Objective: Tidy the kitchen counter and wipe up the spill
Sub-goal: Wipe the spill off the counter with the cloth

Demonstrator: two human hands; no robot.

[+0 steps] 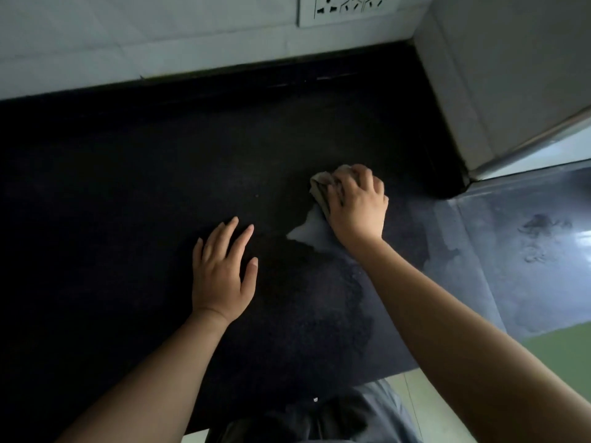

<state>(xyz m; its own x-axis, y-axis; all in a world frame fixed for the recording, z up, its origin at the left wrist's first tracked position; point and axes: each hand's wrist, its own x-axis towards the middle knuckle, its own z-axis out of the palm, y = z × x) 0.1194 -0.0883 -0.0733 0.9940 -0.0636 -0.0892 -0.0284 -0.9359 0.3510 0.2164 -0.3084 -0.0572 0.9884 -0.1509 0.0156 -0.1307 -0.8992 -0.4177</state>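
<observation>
Cloth (321, 190) under right hand (358, 209), left hand (222, 276) on counter (112, 203).

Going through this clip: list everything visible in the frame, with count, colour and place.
counter: one, black, fills most of the view
cloth: one, grey-brown, bunched under the right hand on the counter
spill: one wet patch, pale sheen, just near side of the cloth
wall socket: one, white, on the tiled back wall, top edge
tiled wall: white, behind and right of the counter
left hand: flat on the counter, empty
right hand: pressing the cloth
</observation>
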